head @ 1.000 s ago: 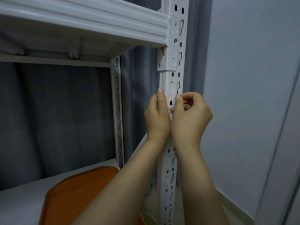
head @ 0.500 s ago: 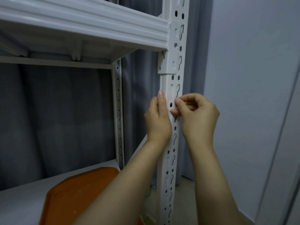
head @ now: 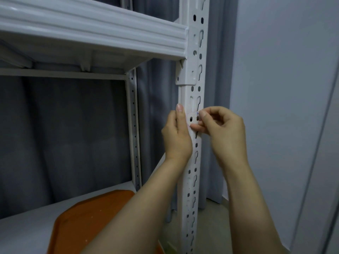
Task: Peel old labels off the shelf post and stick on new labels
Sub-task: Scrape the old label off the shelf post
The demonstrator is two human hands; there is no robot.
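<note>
The right hand (head: 225,132) has drawn away to the right since a second ago, when it was pressed against the left hand (head: 177,140). A strip of the white shelf post (head: 190,180) carrying the pale label (head: 194,122) now shows between them. A grey curtain (head: 64,134) hangs behind, a pale wall (head: 284,88) stands at right, and the left forearm partly covers an orange tray (head: 88,217) on the lower shelf. The left hand's fingers lie straight and together along the post's left edge, the right thumb and forefinger pinch the label's right edge, and its writing is too faint to read.
</note>
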